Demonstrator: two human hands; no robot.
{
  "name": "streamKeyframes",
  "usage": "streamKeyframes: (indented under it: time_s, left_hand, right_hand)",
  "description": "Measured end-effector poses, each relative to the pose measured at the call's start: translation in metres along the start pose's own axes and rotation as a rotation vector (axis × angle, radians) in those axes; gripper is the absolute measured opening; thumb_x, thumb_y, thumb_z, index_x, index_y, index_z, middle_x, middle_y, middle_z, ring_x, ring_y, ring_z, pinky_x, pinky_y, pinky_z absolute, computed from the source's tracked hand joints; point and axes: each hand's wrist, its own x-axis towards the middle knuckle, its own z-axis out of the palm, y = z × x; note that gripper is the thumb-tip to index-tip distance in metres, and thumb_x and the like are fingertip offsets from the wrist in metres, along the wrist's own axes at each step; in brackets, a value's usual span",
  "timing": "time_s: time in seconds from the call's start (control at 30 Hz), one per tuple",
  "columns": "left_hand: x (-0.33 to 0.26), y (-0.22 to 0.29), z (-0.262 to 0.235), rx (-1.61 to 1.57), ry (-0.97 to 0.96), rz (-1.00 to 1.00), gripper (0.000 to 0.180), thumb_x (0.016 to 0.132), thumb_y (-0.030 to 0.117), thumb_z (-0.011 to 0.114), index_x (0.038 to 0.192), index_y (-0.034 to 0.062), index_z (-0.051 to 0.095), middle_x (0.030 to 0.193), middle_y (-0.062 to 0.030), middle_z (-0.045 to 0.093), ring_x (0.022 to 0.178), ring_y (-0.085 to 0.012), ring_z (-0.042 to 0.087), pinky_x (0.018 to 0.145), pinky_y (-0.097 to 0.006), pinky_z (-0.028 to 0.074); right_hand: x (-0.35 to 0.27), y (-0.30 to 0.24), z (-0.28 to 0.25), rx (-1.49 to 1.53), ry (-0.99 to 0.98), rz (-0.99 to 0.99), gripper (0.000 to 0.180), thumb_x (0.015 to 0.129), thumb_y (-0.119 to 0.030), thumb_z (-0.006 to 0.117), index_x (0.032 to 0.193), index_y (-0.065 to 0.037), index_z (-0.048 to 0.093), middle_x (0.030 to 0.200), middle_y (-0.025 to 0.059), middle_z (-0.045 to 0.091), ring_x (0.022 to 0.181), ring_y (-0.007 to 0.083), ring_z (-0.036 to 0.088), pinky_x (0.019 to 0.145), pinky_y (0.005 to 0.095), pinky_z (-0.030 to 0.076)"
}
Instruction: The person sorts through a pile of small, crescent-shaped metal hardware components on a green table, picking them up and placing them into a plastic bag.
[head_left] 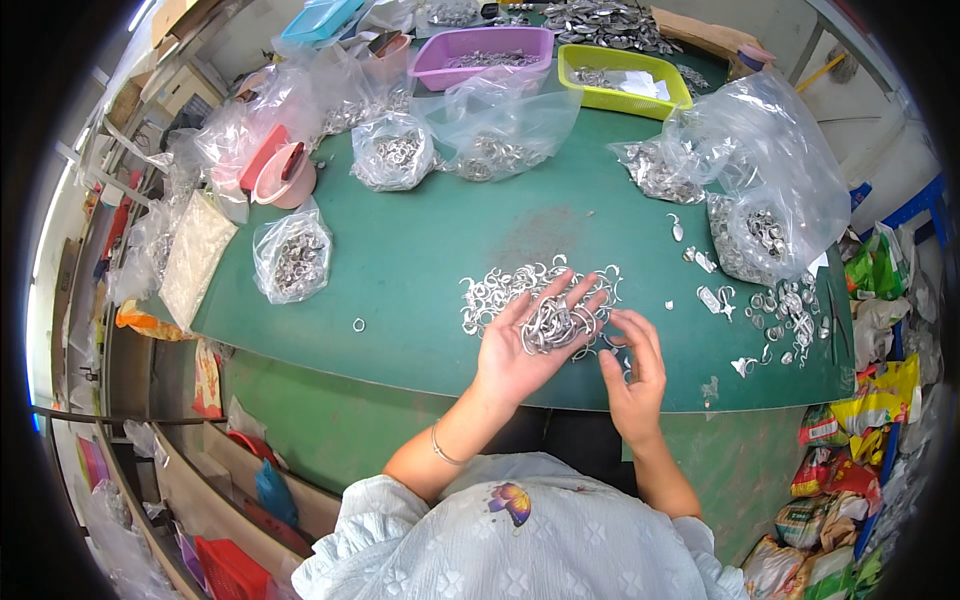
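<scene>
My left hand (527, 345) is palm up above the table, its fingers spread under a heap of silver metal rings (557, 325). Many of these look like open, curved bands. Just to the right is my right hand (637, 375), close to the left fingertips, with thumb and fingers apart and nothing visible between them. Beneath and behind the left hand lies a loose pile of similar silver rings (487, 297) on the green table (420, 240). A single ring (359, 325) lies apart, farther left.
Clear bags of metal parts stand at left (293, 265), behind (392, 155) and right (760, 235). At the back are a purple basin (432, 68) and a yellow-green basin (625, 97). Loose silver pieces (795, 310) lie at right. A pink cup (284, 182) stands at left.
</scene>
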Motion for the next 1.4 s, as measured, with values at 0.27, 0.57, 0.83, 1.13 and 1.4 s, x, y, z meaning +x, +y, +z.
streamKeyframes:
  time_s: [0.27,0.57,0.83,1.13,1.4]
  left_hand:
    - [-0.01,0.0,-0.004,0.08,0.018,-0.048,0.055,0.093,0.036,0.032,0.133,-0.0026,0.031,0.138,-0.0182,0.033,0.124,-0.029,0.036,0.104,-0.044,0.028]
    - [-0.013,0.0,-0.013,0.189,0.066,-0.067,0.055,0.094,0.036,0.033,0.132,-0.0034,0.035,0.131,-0.0123,0.043,0.12,-0.0222,0.042,0.104,-0.043,0.028]
    - [-0.007,-0.002,-0.019,0.17,0.07,-0.05,0.055,0.093,0.036,0.035,0.132,-0.0032,0.034,0.132,-0.0144,0.042,0.122,-0.0245,0.04,0.105,-0.043,0.027]
    - [-0.001,-0.003,-0.034,0.218,0.158,-0.007,0.045,0.088,0.022,0.05,0.127,0.0017,0.043,0.121,-0.0103,0.052,0.114,-0.0194,0.047,0.101,-0.041,0.033]
    - [0.002,-0.008,-0.032,0.238,0.305,0.03,0.04,0.08,0.005,0.055,0.119,0.0048,0.046,0.117,-0.0131,0.053,0.104,-0.0253,0.053,0.095,-0.045,0.041]
  right_hand:
    - [0.024,-0.007,0.012,-0.274,-0.025,-0.141,0.021,0.073,0.0,0.063,0.094,0.0,0.062,0.093,0.0104,0.054,0.086,0.0227,0.048,0.074,0.0328,0.04]
    - [0.042,-0.009,0.017,-0.419,-0.219,-0.208,0.015,0.067,-0.004,0.068,0.082,-0.004,0.064,0.083,0.005,0.057,0.08,0.0218,0.049,0.071,0.0325,0.035]
    - [0.046,0.005,0.02,-0.294,-0.125,-0.218,0.01,0.069,0.0,0.065,0.077,-0.002,0.06,0.078,0.007,0.059,0.075,0.0239,0.052,0.068,0.0332,0.037]
    - [0.047,0.011,0.022,-0.473,-0.103,-0.647,0.016,0.064,0.003,0.063,0.08,0.001,0.06,0.082,0.0097,0.061,0.069,0.0238,0.055,0.061,0.0329,0.041]
    - [0.051,0.026,-0.015,-0.443,0.094,-0.5,0.008,0.069,0.007,0.06,0.076,0.003,0.06,0.075,0.0122,0.061,0.068,0.0257,0.057,0.06,0.0346,0.045]
